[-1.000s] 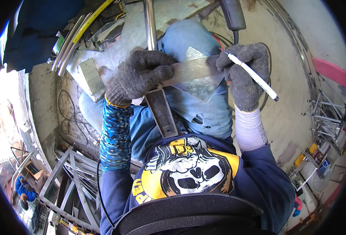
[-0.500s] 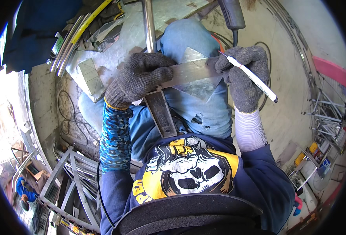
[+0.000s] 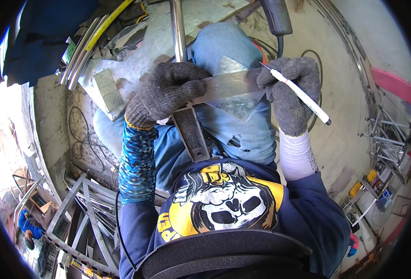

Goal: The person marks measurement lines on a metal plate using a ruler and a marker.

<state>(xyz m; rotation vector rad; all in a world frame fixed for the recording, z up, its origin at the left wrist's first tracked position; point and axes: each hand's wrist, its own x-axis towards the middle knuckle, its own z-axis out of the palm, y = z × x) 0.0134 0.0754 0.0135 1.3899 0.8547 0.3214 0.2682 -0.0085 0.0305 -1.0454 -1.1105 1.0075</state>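
Observation:
My left hand (image 3: 168,93), in a dark knitted glove, is closed round the corner of a try square (image 3: 191,135). The square's stock hangs toward my waist, while its flat steel blade stretches right across a square sheet-metal plate (image 3: 243,109). That plate lies diamond-wise on my raised jeans knee (image 3: 219,39). In my gloved right hand (image 3: 296,93) is a slim white marker (image 3: 303,96), gripped with its thin reddish tip pointing up and left, close to the blade's far end. My right fingers are beside that blade end; whether they press on it is hard to tell.
A shiny metal tube (image 3: 178,32) stands beyond my left hand. The dark body of a corded power tool (image 3: 277,21) is at the top right. Scored sheet metal (image 3: 107,90) lies left, steel frames (image 3: 87,218) lower left. Another person (image 3: 30,228) is far left.
Both hands stay almost where they were. The marker has dipped very slightly, and the square's stock has shifted a touch away from my waist.

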